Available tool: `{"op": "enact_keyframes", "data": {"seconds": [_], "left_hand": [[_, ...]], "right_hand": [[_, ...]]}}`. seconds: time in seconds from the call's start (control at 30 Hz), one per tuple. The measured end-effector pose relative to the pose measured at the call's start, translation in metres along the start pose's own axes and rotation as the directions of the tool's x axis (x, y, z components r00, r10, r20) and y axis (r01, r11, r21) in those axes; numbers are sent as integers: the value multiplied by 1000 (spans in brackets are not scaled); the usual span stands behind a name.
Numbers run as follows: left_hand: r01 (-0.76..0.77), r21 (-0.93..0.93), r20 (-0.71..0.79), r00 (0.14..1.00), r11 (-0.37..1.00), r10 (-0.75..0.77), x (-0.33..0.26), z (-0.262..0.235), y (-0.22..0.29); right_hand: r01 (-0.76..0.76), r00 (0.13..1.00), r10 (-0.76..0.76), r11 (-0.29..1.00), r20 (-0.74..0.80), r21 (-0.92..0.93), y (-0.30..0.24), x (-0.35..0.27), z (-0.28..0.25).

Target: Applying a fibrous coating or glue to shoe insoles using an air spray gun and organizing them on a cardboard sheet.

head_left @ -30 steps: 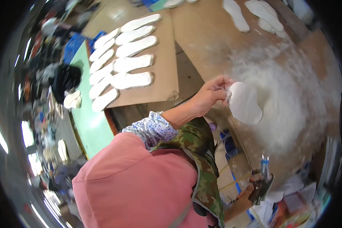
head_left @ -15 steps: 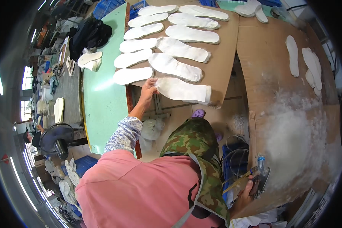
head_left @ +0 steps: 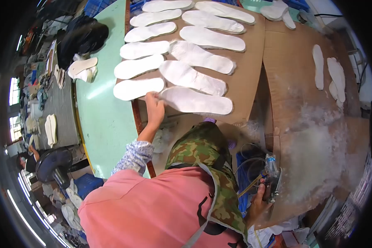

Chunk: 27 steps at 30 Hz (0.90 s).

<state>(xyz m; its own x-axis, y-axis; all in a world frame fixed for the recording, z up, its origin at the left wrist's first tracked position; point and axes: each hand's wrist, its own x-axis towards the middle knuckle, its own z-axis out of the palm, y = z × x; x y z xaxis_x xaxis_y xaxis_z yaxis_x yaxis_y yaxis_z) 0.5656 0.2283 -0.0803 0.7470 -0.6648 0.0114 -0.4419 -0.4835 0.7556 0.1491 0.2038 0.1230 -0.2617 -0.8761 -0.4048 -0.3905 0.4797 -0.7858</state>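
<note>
Insole (head_left: 196, 100): lies at the near edge of the cardboard (head_left: 248, 82), its heel end under my left hand (head_left: 154, 106) | flat, white, fuzzy, foot-shaped, last in a row | my left fingers pinch its end; my right hand (head_left: 260, 198) is clenched on a spray gun (head_left: 272, 182) by the powdery board (head_left: 318, 165).

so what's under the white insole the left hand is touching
The insole lies flat on a brown cardboard sheet with other white insoles. The left hand grips its near end. The sheet overhangs a green table; what lies below the cardboard is covered.
</note>
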Motion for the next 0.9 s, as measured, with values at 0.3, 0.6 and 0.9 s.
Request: {"op": "enact_keyframes", "data": {"seconds": [0.3,0.6,0.9], "left_hand": [[582,-418,192,807,698,-558,-8,3,-22],[597,-802,441,602,8,-666,-22,24,-33],[322,-877,177,907,357,-382,-30,4,-68]], "right_hand": [[98,984,-91,995,-154,36,36,17,-24],[125,974,-115,991,-196,43,14,13,-84],[106,993,-101,990,-53,89,25,36,-125]]}}
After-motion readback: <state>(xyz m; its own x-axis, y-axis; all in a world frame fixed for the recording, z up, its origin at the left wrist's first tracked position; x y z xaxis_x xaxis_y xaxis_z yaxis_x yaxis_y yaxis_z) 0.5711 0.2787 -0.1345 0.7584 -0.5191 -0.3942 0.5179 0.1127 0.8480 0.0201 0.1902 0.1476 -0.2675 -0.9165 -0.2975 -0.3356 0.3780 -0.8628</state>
